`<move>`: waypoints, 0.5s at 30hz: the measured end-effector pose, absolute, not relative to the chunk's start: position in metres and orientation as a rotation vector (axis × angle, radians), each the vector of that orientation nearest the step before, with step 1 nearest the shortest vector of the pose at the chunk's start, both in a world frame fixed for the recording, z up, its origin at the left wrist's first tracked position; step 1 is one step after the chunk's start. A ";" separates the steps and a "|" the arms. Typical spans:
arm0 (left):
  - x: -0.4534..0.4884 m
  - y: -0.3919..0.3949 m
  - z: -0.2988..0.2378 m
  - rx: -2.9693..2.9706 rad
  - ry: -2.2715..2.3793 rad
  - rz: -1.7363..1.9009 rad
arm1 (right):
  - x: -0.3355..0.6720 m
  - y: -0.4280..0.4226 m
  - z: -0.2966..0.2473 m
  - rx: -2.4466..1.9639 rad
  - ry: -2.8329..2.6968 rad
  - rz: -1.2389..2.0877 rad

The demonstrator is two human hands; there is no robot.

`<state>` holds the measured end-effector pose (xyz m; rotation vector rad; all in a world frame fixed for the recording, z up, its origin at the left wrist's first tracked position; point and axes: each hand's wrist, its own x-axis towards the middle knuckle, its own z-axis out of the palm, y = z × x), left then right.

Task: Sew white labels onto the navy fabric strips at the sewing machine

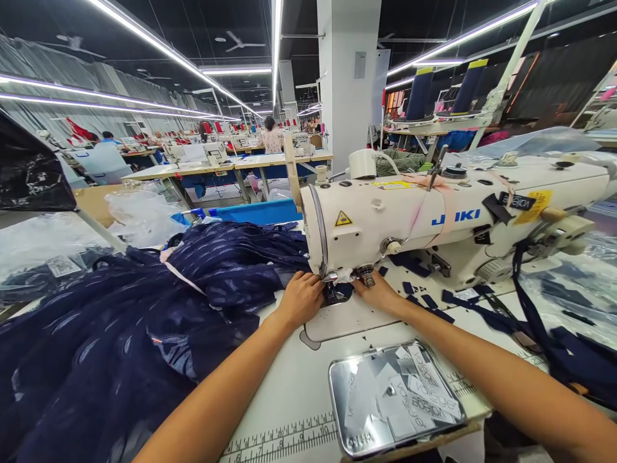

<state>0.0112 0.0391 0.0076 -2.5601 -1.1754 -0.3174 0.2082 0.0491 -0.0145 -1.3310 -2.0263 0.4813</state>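
The sewing machine [448,212] bears "JUIKI" in blue and a yellow warning triangle [343,219]. White labels [424,395] in the metal tray [347,424] seem to read "voleage". The surface [289,392] carries a printed ruler [282,440] with numerals too blurred to read.

Head view, single camera: worn above the left hand [303,299] and right hand [378,292], facing forward and down, close over them; factory hall recedes far beyond the hands.

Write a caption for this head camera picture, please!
Both hands, left and right, hold navy fabric under a sewing machine.
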 end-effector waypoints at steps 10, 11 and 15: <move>0.012 0.039 0.007 -2.534 -1.159 -0.321 | 0.201 0.050 -0.007 -1.491 -1.913 0.541; 0.012 0.039 0.007 -2.537 -1.160 -0.324 | 0.201 0.050 -0.007 -1.504 -1.915 0.532; 0.011 0.040 0.006 -2.553 -1.173 -0.338 | 0.201 0.051 -0.009 -1.506 -1.924 0.481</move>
